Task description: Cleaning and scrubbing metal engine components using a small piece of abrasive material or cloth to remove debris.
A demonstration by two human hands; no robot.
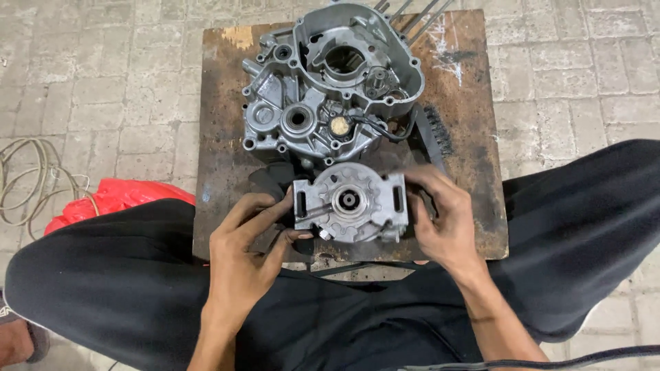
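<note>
Both my hands hold a small grey metal engine part, a flat housing with a toothed round centre and a hole in the middle. My left hand grips its left edge, thumb and fingers pinching the side. On the opposite edge my right hand is wrapped around it. The part sits just above the near edge of a dark, stained wooden board. Beyond it on the board lies a large silver engine crankcase, open side up, with a black cable coming off it.
My legs in black trousers spread to either side of the board. A red plastic bag lies on the paved floor at left, beside a coil of pale cord. Metal rods stick out at the board's far edge. A dark brush lies right of the crankcase.
</note>
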